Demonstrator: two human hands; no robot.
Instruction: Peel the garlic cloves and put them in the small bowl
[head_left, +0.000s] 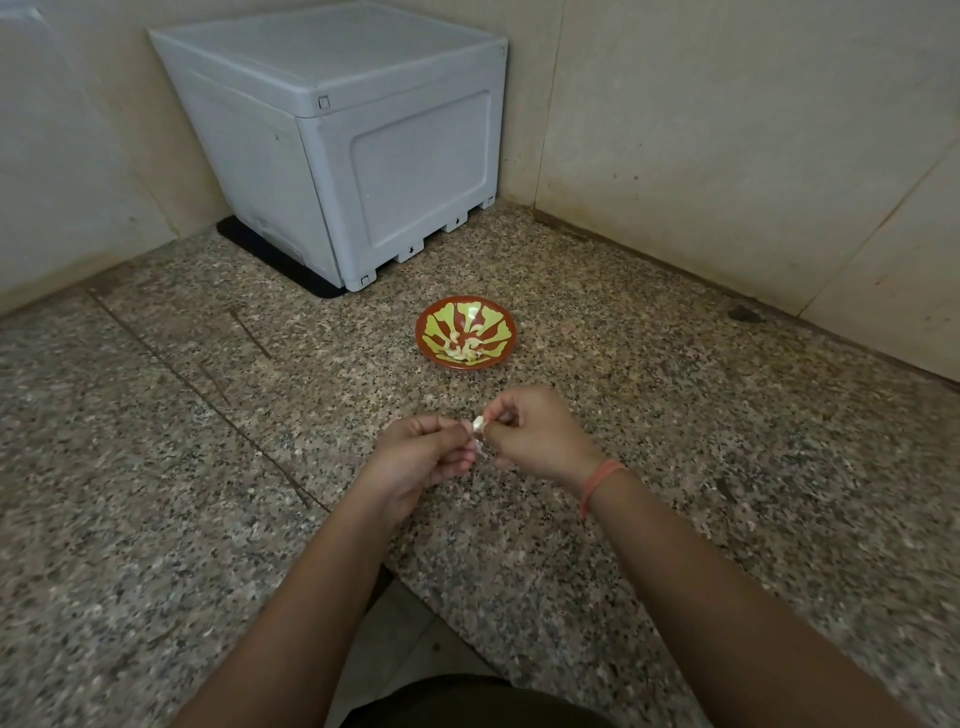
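A small red and yellow-green bowl (500, 318) stands on the speckled granite counter (208, 467) and holds several peeled garlic cloves (461, 351). Nearer to me, both hands meet above the counter. My right hand (535, 434) pinches a pale garlic clove (478, 423) at its fingertips. My left hand (423, 460) has its fingers curled and pinches the clove's loose papery skin (480, 451), which hangs just below. Most of the clove is hidden by the fingers.
A pale grey plastic box (363, 145) on a black mat (270, 260) fills the back corner. Beige walls close the counter at the back left and right. An orange band (600, 486) circles my right wrist. The counter's front edge has a notch by my body.
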